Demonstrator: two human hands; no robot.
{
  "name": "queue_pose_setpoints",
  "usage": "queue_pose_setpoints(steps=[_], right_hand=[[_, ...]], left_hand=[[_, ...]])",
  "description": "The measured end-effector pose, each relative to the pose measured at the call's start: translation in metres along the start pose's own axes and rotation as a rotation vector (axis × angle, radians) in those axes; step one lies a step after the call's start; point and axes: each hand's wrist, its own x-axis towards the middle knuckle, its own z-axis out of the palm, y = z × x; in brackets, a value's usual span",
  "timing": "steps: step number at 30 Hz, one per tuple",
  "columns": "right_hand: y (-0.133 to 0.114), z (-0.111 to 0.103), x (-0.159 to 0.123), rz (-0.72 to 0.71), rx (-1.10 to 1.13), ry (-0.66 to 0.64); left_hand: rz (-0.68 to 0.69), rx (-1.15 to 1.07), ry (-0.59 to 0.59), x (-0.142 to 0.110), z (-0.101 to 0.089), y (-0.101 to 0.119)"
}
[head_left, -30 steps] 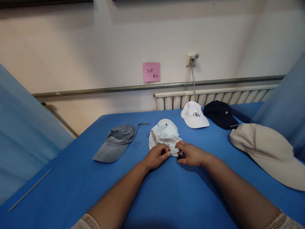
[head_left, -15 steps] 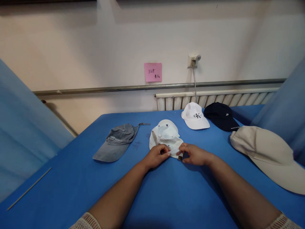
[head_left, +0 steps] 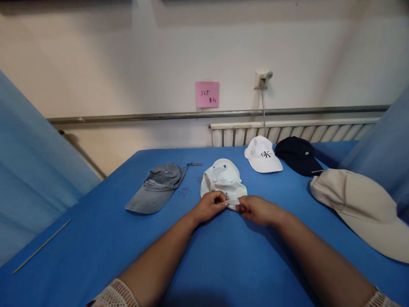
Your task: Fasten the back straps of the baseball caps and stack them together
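A pale, off-white baseball cap (head_left: pixel 222 177) lies on the blue-covered table (head_left: pixel 204 264), its back strap turned toward me. My left hand (head_left: pixel 211 207) pinches the near left part of the cap's strap (head_left: pixel 232 202) between thumb and fingers. At the strap's right end, my right hand (head_left: pixel 259 209) is closed with its fingertips on it. The metal buckle is hidden behind the right fingers. To the left lies a grey baseball cap (head_left: pixel 156 187) with its strap sticking out loose.
Toward the right lie a white cap (head_left: pixel 263 155) with dark letters, a black cap (head_left: pixel 297 155) and a large beige cap (head_left: pixel 361 209). A thin stick (head_left: pixel 41 246) lies at the left edge. Blue curtains (head_left: pixel 35 170) flank the table; a radiator (head_left: pixel 287 132) stands behind.
My right hand's fingers have closed in on the strap's right end and now cover the buckle that was visible before. The left hand keeps its pinch. The camera view has shifted slightly.
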Motion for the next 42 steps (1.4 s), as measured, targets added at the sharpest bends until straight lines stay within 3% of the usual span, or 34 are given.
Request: queue_pose_setpoints(steps=[5, 9, 11, 14, 20, 30, 42], right_hand=[[0.018, 0.006, 0.007, 0.036, 0.512, 0.011], [0.022, 0.006, 0.013, 0.133, 1.020, 0.216], [0.020, 0.005, 0.014, 0.175, 1.178, 0.299], [0.015, 0.007, 0.016, 0.198, 1.301, 0.304], [0.012, 0.014, 0.019, 0.181, 1.394, 0.287], [0.014, 0.015, 0.019, 0.170, 1.357, 0.243], [0.003, 0.016, 0.017, 0.170, 1.249, 0.260]], left_hand=[[-0.020, -0.051, 0.077, 0.002, 0.002, 0.000], [-0.012, -0.175, 0.215, 0.002, 0.004, 0.006], [-0.022, -0.223, 0.247, 0.001, 0.006, 0.010], [-0.070, -0.228, 0.270, -0.001, 0.009, 0.015], [-0.092, -0.158, 0.212, -0.002, 0.013, 0.017], [-0.135, -0.062, 0.137, -0.001, 0.011, 0.018], [-0.144, 0.044, 0.243, -0.001, 0.013, 0.021]])
